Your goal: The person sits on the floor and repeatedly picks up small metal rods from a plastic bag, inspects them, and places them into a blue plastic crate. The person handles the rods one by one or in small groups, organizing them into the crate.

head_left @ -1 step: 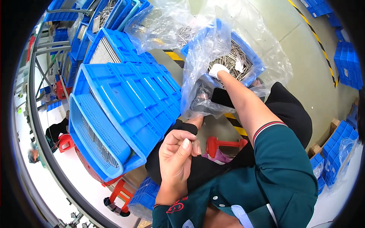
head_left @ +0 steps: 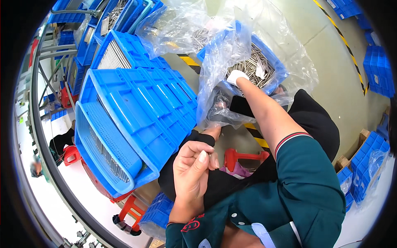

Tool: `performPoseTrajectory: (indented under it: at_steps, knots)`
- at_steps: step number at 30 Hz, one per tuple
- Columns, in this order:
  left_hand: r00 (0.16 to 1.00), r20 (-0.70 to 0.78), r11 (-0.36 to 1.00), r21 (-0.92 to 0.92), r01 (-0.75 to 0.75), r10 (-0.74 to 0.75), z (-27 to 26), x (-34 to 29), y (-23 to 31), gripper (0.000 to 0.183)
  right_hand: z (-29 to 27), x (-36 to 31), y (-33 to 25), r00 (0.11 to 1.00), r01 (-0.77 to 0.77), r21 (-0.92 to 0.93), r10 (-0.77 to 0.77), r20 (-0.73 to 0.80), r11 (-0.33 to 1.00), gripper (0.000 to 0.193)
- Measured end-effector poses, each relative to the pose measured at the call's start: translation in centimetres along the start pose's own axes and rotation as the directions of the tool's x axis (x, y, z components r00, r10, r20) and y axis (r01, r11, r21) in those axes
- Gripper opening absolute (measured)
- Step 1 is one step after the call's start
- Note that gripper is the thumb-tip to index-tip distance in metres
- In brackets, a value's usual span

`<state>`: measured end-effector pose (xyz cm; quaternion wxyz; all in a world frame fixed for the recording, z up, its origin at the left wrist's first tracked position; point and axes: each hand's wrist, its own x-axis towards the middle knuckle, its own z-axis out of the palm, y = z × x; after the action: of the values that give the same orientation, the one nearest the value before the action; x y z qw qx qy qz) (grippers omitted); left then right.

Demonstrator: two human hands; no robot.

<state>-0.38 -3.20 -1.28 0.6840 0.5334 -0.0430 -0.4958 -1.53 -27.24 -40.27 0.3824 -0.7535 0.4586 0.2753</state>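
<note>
Sheathed in a white glove, my right hand [head_left: 237, 77] reaches down onto the loose metal pins [head_left: 258, 62] heaped in a plastic-lined blue crate [head_left: 281, 70]. Its fingers are hidden, so whether it grips any pins cannot be told. My bare left hand [head_left: 192, 165] is above my lap, with fingers curled in and thumb pressed toward them; anything inside it is hidden. To the left of that hand, a light-blue perforated basket [head_left: 120, 140] holds metal rods [head_left: 108, 155] in rows, within a large blue crate [head_left: 140, 105] tipped on its side.
Clear plastic sheeting [head_left: 285, 37] spreads around the pin crate. Another tipped crate holds neatly stacked rods [head_left: 112, 58] behind. A red stool [head_left: 244, 157] is between my legs. Blue crates [head_left: 378, 70] stand at the right, and a metal-framed white table [head_left: 45, 182] runs along the left.
</note>
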Motion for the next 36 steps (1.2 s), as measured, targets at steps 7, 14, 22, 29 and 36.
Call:
performPoseTrajectory:
  at_steps: [7,14,22,29,36]
  knots:
    - [1.0,-0.02,1.0,-0.008,-0.01,0.01,-0.6,-0.5,0.0,0.016,1.1,0.3,0.3,0.984,0.18,-0.074,-0.179,0.013,0.981,0.038]
    - [1.0,-0.023,1.0,-0.019,-0.009,0.008,-0.8,-0.8,0.0,0.016,1.4,0.3,1.3,0.97,0.231,-0.072,-0.235,-0.063,0.97,0.039]
    - [1.0,0.017,0.997,-0.08,0.021,-0.02,-1.1,-1.0,0.1,0.016,-1.1,1.5,2.1,0.932,0.292,0.216,-0.225,-0.285,0.932,0.045]
    - [0.999,0.032,0.997,-0.07,0.021,-0.018,-1.0,-1.1,0.0,0.017,-2.8,1.7,4.1,0.986,0.057,0.363,0.004,-0.166,0.93,0.043]
    - [0.999,0.045,0.998,-0.068,0.007,-0.004,-0.9,-1.3,-0.2,0.018,-3.6,-1.7,4.0,0.992,0.026,-0.197,-0.05,-0.119,0.98,0.038]
